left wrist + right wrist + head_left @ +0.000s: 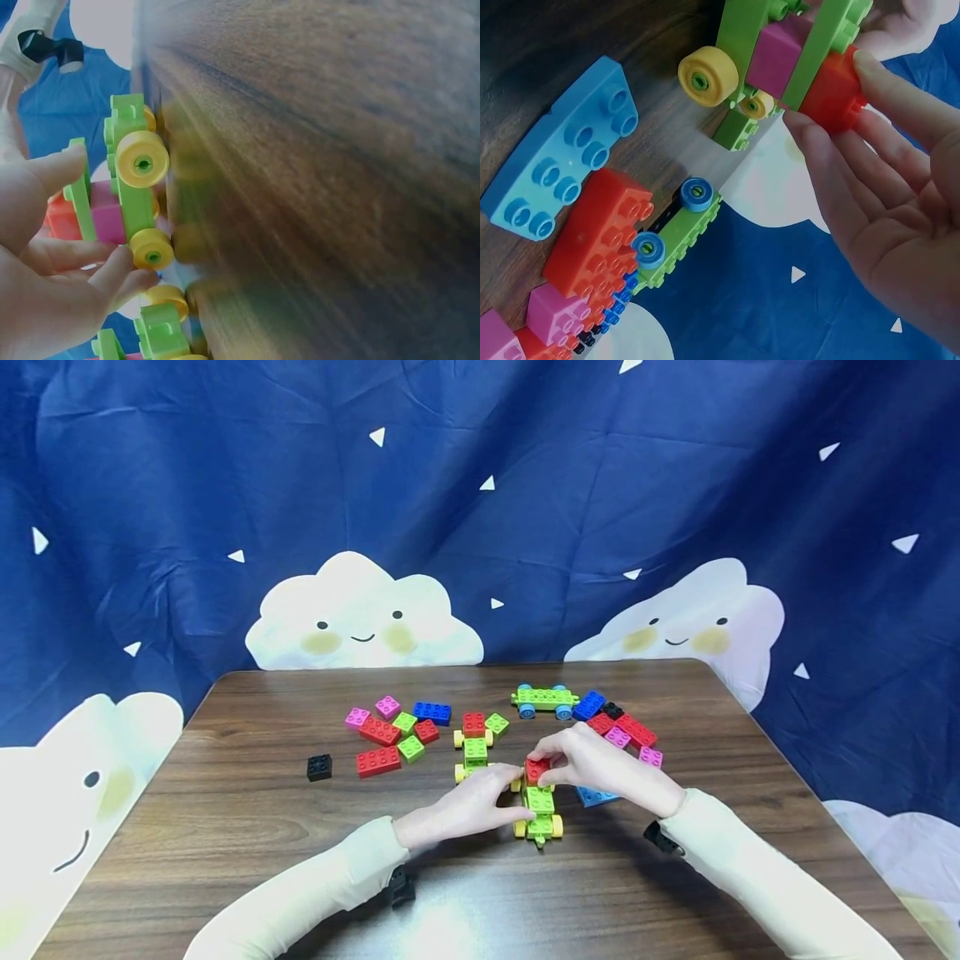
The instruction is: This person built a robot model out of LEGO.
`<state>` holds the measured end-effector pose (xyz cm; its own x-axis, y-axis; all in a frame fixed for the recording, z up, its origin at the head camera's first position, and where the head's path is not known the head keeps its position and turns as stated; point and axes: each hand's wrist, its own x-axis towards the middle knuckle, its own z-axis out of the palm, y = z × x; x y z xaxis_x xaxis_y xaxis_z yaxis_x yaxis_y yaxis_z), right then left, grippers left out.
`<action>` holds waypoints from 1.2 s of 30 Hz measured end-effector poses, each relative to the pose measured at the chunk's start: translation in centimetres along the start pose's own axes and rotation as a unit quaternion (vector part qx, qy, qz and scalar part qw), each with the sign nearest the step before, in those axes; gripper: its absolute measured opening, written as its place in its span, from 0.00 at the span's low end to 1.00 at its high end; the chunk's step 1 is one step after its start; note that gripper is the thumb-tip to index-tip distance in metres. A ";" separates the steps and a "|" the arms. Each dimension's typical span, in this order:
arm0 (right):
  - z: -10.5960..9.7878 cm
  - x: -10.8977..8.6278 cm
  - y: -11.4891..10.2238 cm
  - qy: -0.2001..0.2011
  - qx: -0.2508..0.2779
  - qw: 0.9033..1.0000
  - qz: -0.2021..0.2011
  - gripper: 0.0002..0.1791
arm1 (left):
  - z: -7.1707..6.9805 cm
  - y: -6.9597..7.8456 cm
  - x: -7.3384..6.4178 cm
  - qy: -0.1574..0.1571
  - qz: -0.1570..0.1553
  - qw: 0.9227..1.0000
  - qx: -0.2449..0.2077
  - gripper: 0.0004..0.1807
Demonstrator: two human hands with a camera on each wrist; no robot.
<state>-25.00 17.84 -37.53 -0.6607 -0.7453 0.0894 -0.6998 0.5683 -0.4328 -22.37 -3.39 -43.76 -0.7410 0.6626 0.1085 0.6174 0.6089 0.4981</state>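
A toy car [539, 802] with a green base, yellow wheels and a pink brick [776, 56] under a green plate stands in the middle of the table. On that plate sits a red brick [829, 94], which my right hand [587, 764] pinches between thumb and fingers. My left hand [477, 802] holds the car from its left side. In the left wrist view its thumb lies at the green plate [81, 187], its fingers by a yellow wheel [152, 249]. Just behind that hand is a second car [476, 749] with a red brick on it, partly hidden.
A green car base with blue wheels [546, 698] stands at the back. Loose red, pink, green and blue bricks [380, 730] lie to the left, with a black brick [319, 767] apart. More bricks [636, 731] and a light-blue piece [566, 154] lie beyond my right hand.
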 end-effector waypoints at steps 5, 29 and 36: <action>-0.3 -0.5 0.0 -0.007 -0.021 1.000 -0.017 0.17 | 0.1 0.0 0.0 0.000 -0.006 1.000 0.010 0.27; -0.3 -0.6 0.2 0.025 -0.044 0.999 0.020 0.13 | 0.0 0.1 -0.1 0.011 0.006 1.000 0.015 0.28; -0.4 -1.2 0.6 0.027 -0.033 0.999 0.016 0.14 | -0.3 0.0 0.0 0.013 -0.007 1.000 0.004 0.31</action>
<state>-24.72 19.16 -37.56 -0.6947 -0.7083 0.1251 -0.6940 0.6143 -0.3756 -22.44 -3.49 -43.52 -0.7565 0.6421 0.1239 0.6084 0.6216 0.4934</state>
